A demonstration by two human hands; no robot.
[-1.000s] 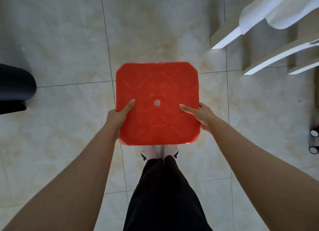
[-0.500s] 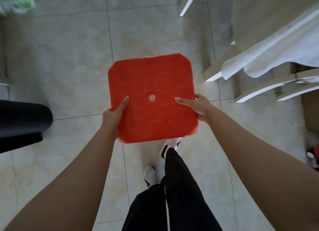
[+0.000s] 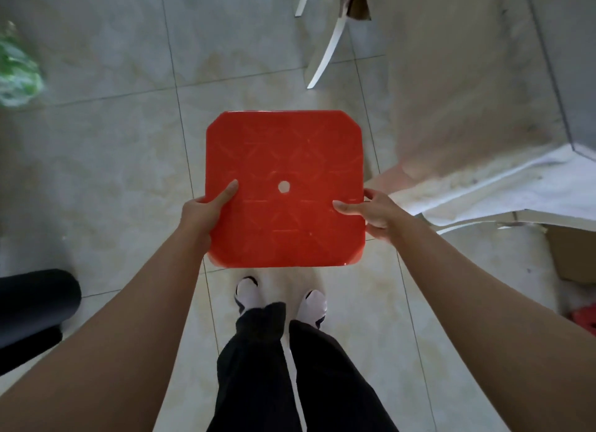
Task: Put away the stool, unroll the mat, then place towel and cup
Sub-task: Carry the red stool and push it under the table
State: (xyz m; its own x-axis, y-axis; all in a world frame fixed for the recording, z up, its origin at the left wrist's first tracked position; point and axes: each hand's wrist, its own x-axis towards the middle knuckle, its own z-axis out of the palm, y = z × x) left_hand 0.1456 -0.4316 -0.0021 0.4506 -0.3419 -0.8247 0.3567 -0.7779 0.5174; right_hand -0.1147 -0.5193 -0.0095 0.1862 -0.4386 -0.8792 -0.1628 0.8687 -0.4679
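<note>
Gripping the red stool [image 3: 290,160] by opposite seat edges, the left hand [image 3: 201,212] and right hand [image 3: 375,213] clamp it between them, thumbs on top, above the tiled floor [image 3: 106,160] and feet [image 3: 280,297].

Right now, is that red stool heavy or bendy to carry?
Probably light: the red stool is held off the floor by the left hand and right hand at its edges. It looks stiff; the seat stays flat. The smooth plastic might be a bit slippery.
</note>
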